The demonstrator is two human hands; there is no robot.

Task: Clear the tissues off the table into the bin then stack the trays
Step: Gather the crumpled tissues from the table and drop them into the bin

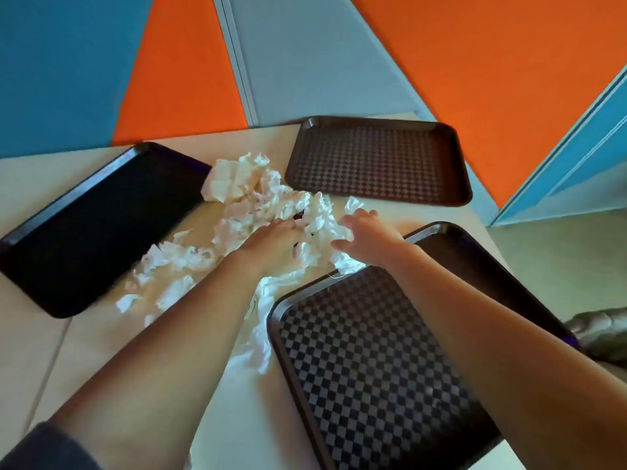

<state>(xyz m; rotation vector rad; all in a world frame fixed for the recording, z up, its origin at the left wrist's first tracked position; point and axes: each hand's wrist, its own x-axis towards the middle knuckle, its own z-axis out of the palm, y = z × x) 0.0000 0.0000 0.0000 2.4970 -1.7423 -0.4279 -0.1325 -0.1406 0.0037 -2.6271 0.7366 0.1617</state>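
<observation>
The tissues (258, 201), a crumpled heap on the table (37, 340) between three trays (376, 161), look light, soft and compressible; both hands, left hand (274, 239) and right hand (369, 237), press into them half-curled, so bunch centrally.

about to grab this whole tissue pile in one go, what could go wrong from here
The crumpled tissues spread wide, so both hands will likely leave strays near the black tray. Some lie against the near checkered tray rim and could get swept onto it. No bin is in view, so loose pieces may drop while carrying.
</observation>
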